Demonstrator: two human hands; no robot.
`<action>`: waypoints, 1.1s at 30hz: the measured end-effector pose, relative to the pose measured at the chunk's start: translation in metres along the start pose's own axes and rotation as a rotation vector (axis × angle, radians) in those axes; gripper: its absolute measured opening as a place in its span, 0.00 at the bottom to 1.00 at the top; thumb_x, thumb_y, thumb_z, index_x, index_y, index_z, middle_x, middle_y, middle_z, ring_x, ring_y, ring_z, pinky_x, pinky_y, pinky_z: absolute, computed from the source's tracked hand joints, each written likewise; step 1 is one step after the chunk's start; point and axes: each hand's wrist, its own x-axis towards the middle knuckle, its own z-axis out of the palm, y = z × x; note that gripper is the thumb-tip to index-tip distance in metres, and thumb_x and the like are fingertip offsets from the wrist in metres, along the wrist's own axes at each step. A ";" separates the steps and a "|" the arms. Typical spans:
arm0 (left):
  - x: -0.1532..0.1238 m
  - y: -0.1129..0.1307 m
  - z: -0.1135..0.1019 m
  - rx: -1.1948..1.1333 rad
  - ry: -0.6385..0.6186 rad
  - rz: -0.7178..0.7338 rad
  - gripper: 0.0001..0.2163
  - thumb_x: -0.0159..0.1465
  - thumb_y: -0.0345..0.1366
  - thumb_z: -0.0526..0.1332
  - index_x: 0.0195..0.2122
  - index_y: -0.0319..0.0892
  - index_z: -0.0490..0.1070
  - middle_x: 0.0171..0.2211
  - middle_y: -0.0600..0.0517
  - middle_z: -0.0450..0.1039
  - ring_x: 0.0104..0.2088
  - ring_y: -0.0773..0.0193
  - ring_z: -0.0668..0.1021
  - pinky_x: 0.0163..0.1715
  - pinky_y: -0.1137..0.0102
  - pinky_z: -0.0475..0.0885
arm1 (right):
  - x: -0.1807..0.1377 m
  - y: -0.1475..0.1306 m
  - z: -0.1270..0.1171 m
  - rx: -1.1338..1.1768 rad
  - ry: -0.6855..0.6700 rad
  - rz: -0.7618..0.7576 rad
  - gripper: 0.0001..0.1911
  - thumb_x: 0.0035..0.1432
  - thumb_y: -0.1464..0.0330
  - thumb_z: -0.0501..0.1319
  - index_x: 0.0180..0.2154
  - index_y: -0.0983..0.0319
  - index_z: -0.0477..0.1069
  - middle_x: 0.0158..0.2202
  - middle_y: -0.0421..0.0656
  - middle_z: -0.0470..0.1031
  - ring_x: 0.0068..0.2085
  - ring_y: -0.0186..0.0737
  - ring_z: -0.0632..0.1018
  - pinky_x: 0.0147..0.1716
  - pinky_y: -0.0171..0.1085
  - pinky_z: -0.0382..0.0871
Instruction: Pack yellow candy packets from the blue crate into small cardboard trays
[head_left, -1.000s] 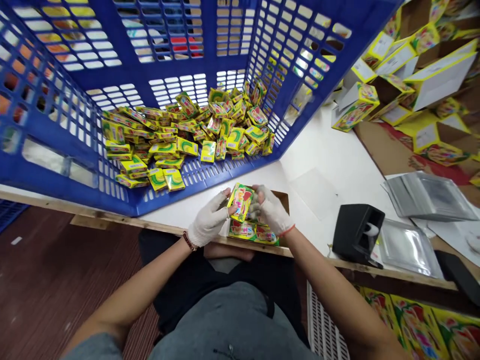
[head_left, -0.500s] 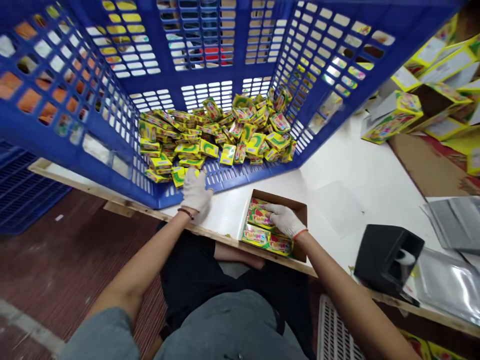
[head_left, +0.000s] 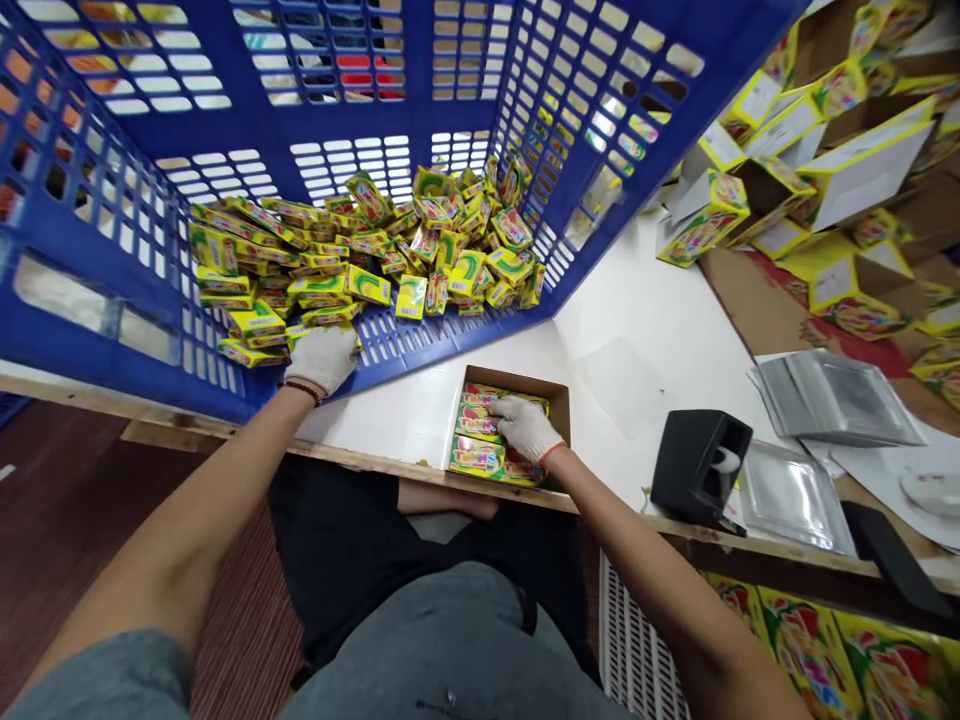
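Observation:
My left hand (head_left: 324, 360), in a white knit glove, reaches over the front edge of the blue crate (head_left: 442, 350). Its fingers are curled round a small yellow box at the near left of the heap; the fingertips are partly hidden. Many small yellow-green boxes (head_left: 322, 285) lie jumbled across the crate floor. On the white tabletop beside the crate stands an open brown carton (head_left: 555, 405). Rows of small candy-coloured boxes (head_left: 478, 455) sit in its left and front parts. My right hand (head_left: 525, 428), also gloved, reaches in with its fingers stretched over these boxes, touching their tops.
A black tape dispenser (head_left: 697, 465) stands right of the carton near the wooden table edge (head_left: 360, 460). Clear plastic trays (head_left: 832, 395) lie beyond it. Open yellow display boxes (head_left: 705, 215) pile up at the right. Packed yellow boxes (head_left: 810, 650) sit below the table.
The view has shifted right, so the crate and carton appear further left. My left hand stays at the small boxes along the crate's front, and my right hand stays in the carton.

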 end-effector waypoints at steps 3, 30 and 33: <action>0.002 0.009 -0.012 -0.286 0.170 -0.101 0.07 0.59 0.38 0.64 0.29 0.43 0.67 0.30 0.52 0.69 0.48 0.55 0.73 0.54 0.63 0.61 | -0.002 -0.002 -0.005 0.064 -0.049 -0.039 0.12 0.60 0.72 0.56 0.40 0.62 0.78 0.41 0.46 0.77 0.45 0.41 0.75 0.49 0.37 0.67; -0.030 0.151 0.087 -0.878 -0.181 0.010 0.21 0.63 0.33 0.55 0.58 0.39 0.69 0.57 0.45 0.73 0.58 0.56 0.74 0.62 0.59 0.65 | 0.003 -0.006 -0.023 -0.297 0.242 0.030 0.17 0.61 0.75 0.49 0.46 0.61 0.72 0.43 0.49 0.75 0.44 0.44 0.73 0.44 0.37 0.64; -0.031 0.155 0.087 -0.868 -0.164 -0.015 0.19 0.62 0.31 0.55 0.54 0.39 0.71 0.52 0.46 0.76 0.52 0.58 0.77 0.57 0.61 0.70 | 0.009 -0.018 -0.019 -0.453 0.118 0.046 0.17 0.66 0.72 0.49 0.50 0.59 0.71 0.46 0.49 0.73 0.43 0.43 0.73 0.40 0.36 0.63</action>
